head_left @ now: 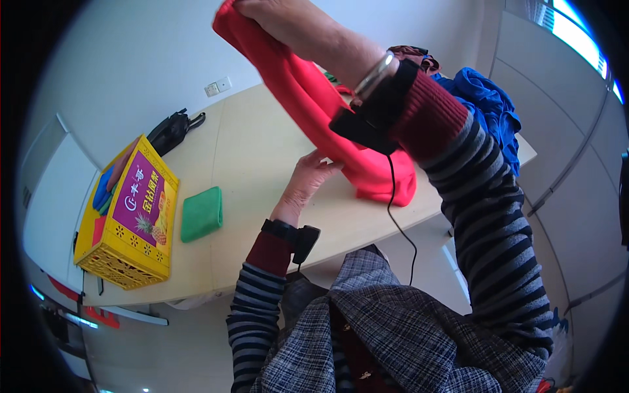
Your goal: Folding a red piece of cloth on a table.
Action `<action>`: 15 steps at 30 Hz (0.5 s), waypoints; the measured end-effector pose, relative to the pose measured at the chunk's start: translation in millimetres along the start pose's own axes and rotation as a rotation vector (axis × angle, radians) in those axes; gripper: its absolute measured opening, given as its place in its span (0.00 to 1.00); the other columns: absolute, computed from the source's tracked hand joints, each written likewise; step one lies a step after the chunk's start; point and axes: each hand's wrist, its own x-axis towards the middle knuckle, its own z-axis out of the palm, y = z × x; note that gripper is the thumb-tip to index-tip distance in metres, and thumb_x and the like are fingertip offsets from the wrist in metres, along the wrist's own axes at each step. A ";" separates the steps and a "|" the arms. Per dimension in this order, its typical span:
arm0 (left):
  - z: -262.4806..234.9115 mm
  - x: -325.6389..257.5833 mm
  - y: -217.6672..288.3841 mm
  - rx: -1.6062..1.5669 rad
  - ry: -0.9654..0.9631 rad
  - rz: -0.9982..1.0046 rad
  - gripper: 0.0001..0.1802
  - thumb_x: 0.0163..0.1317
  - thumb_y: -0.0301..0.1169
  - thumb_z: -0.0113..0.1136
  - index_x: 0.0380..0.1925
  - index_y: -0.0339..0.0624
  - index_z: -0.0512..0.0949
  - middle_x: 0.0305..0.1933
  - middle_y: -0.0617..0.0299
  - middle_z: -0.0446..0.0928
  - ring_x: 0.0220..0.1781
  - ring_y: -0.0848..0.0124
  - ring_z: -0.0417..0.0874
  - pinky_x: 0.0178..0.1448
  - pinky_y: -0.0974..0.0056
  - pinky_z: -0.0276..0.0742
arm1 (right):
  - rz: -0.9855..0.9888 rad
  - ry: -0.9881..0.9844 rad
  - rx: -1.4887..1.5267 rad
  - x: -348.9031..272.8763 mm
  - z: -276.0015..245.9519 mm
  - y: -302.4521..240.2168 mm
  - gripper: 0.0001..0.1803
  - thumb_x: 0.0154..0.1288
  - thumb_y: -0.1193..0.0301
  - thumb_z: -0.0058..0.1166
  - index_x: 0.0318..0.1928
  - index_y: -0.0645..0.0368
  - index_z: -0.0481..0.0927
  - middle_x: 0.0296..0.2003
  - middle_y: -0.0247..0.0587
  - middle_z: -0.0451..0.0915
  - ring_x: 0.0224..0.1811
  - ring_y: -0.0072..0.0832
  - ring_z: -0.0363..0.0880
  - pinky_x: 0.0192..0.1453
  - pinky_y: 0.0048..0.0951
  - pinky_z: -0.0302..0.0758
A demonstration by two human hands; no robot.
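right hand (275,16): up high near the top edge, closed around the top of the red cloth (314,111), so the thing hangs down from it toward the table (262,144)

left hand (308,177): lower down, fingers loosely curled and pinching the cloth's left edge, just above the tabletop

red cloth: stretched between the two hands, bottom end bunched on the table right in front of the person

step: looks to me like it's being held up and straightened out, kind of the shake-it-flat stage before a fold

next move needs: I'd guess the left hand wants a firmer grab on a lower corner so the cloth hangs square, then both hands have to come down together, otherwise the bunched end just stays crumpled

green cloth (201,213): already folded, lying flat on the table, well left of the hands

yellow crate (128,226): at the table's left end, just past the green one, some coloured fabric inside

blue pile (488,108): heaped at the far right of the table, behind the raised arm

black bag (171,130): far edge of the table by the wall

wrist bands: a dark device strapped on each wrist, a cable dangling from the right one
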 end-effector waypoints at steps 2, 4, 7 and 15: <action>-3.5 -7.5 -2.7 -0.081 -0.050 -0.061 0.33 0.65 0.33 0.68 0.69 0.37 0.70 0.58 0.58 0.81 0.62 0.65 0.80 0.66 0.62 0.74 | -0.004 -0.003 0.089 3.1 2.5 -12.4 0.16 0.73 0.70 0.46 0.52 0.64 0.81 0.33 0.42 0.82 0.33 0.28 0.80 0.38 0.31 0.78; -16.5 -23.2 1.4 -0.273 0.090 0.004 0.25 0.69 0.29 0.62 0.65 0.37 0.74 0.52 0.61 0.84 0.55 0.68 0.84 0.64 0.64 0.75 | -0.032 0.034 0.131 8.7 -11.0 -13.2 0.15 0.73 0.71 0.45 0.51 0.65 0.81 0.33 0.42 0.82 0.33 0.28 0.80 0.38 0.31 0.78; -60.5 -47.7 17.2 -0.421 0.217 0.019 0.21 0.71 0.29 0.57 0.62 0.37 0.75 0.54 0.59 0.83 0.56 0.68 0.84 0.65 0.62 0.76 | -0.098 0.088 0.244 22.9 -34.6 -5.5 0.15 0.73 0.72 0.45 0.50 0.66 0.82 0.34 0.41 0.83 0.34 0.28 0.81 0.39 0.31 0.79; -126.1 -100.4 81.7 -0.444 0.295 0.139 0.26 0.66 0.31 0.64 0.64 0.38 0.73 0.59 0.59 0.80 0.60 0.70 0.81 0.67 0.62 0.75 | -0.053 0.229 0.190 12.4 -104.3 52.6 0.12 0.73 0.70 0.48 0.47 0.63 0.83 0.37 0.40 0.85 0.36 0.27 0.82 0.45 0.29 0.81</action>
